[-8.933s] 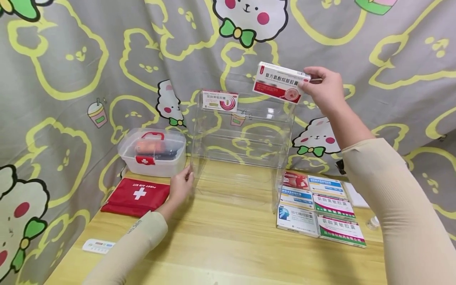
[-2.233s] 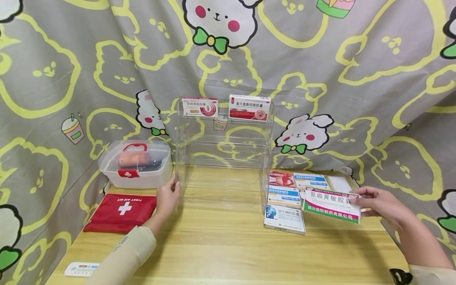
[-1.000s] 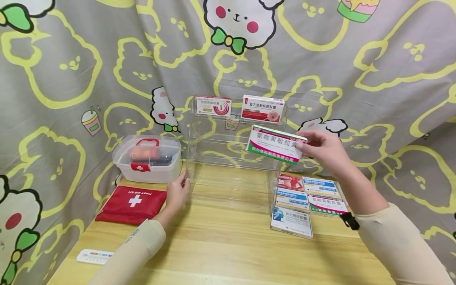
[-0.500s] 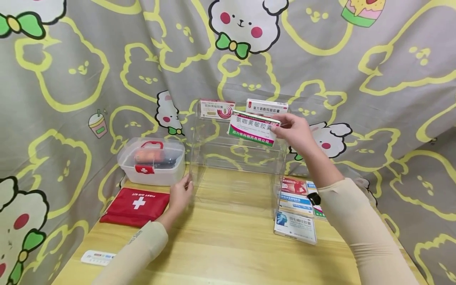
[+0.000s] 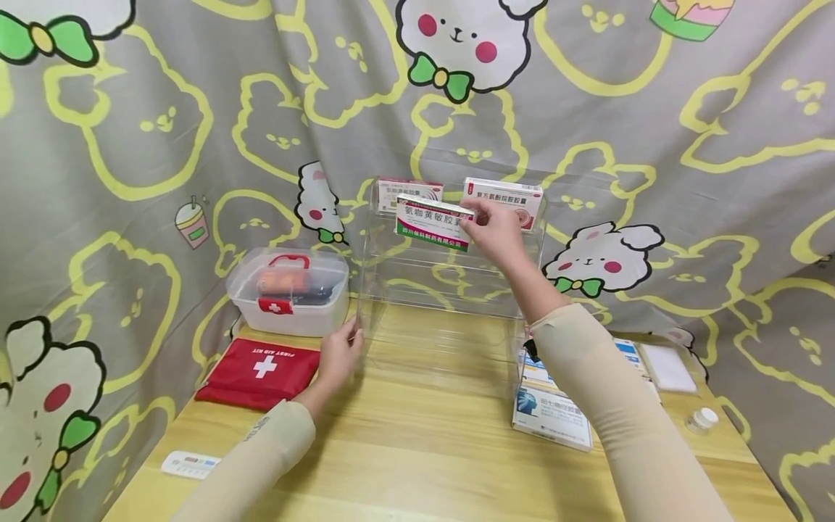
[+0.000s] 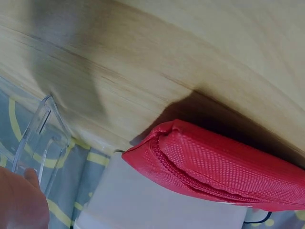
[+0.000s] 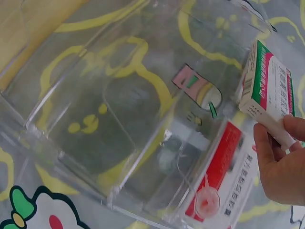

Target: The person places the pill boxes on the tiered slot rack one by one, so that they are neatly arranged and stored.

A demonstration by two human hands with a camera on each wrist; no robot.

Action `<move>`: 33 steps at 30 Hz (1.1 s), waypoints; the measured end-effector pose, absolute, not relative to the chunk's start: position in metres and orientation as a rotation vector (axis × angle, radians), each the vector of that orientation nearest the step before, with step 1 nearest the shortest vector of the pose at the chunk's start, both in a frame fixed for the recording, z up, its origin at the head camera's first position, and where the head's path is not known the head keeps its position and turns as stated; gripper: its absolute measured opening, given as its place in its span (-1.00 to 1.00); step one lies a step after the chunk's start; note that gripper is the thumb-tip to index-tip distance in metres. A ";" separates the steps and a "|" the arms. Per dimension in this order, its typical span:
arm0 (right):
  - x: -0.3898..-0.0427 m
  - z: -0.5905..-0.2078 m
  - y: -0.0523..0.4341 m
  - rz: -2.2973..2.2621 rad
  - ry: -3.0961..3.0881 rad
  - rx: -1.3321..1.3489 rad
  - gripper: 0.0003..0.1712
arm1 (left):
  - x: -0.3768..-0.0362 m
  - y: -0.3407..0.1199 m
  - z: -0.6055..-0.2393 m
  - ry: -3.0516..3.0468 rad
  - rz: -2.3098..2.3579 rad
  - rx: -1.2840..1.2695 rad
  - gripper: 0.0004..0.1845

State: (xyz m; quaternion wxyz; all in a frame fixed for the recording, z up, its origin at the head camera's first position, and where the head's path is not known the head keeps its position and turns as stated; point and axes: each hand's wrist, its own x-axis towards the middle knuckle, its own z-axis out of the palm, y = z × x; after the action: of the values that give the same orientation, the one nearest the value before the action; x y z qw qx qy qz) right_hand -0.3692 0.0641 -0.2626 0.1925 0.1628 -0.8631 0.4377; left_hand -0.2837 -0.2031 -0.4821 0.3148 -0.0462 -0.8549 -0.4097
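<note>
My right hand (image 5: pixel 499 233) pinches the right end of a green, magenta and white medicine box (image 5: pixel 430 225) in front of the clear stepped display rack's (image 5: pixel 450 313) upper part. In the head view this box overlaps a red-and-white medicine box (image 5: pixel 401 190) on the top tier's left. Another red-and-white medicine box (image 7: pixel 222 179) stands on that tier's right, partly behind the right hand in the head view. Low on the rack's left side, my left hand (image 5: pixel 341 357) holds the panel's edge; the left wrist view has its thumb (image 6: pixel 32 177) against the clear plastic.
Flat medicine boxes (image 5: pixel 551 419) lie right of the rack, partly hidden by the right sleeve. A white bottle (image 5: pixel 701 420) and white pad (image 5: pixel 669 368) are farther right. To the left are a first-aid box (image 5: pixel 296 319), red pouch (image 5: pixel 257 373) and white thermometer-like strip (image 5: pixel 189 465).
The second red-and-white box went from my right hand onto the top tier. My right hand then took the green-and-magenta box from the table, bringing it up and left. The left hand stayed at the rack.
</note>
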 end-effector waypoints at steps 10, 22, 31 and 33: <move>-0.376 -0.277 0.046 1.124 -2.473 0.466 -0.65 | -0.285 -0.201 -0.479 -2.260 -1.099 -0.129 -0.67; -0.388 -0.285 0.031 1.133 -2.480 0.478 -0.64 | -0.284 -0.199 -0.478 -2.264 -1.121 -0.115 -0.67; -0.393 -0.291 0.022 1.138 -2.461 0.505 -0.69 | -0.282 -0.200 -0.478 -2.270 -1.103 -0.107 -0.74; -0.395 -0.295 0.022 1.148 -2.464 0.498 -0.68 | -0.282 -0.200 -0.478 -2.275 -1.108 -0.101 -0.74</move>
State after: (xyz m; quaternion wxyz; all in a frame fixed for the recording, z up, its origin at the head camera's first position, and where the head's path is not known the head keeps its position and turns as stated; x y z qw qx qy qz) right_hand -0.3948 0.0222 -0.2949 0.1880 0.1768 -0.8758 0.4079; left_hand -0.2818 -0.2001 -0.4775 0.3000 -0.0379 -0.8569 -0.4174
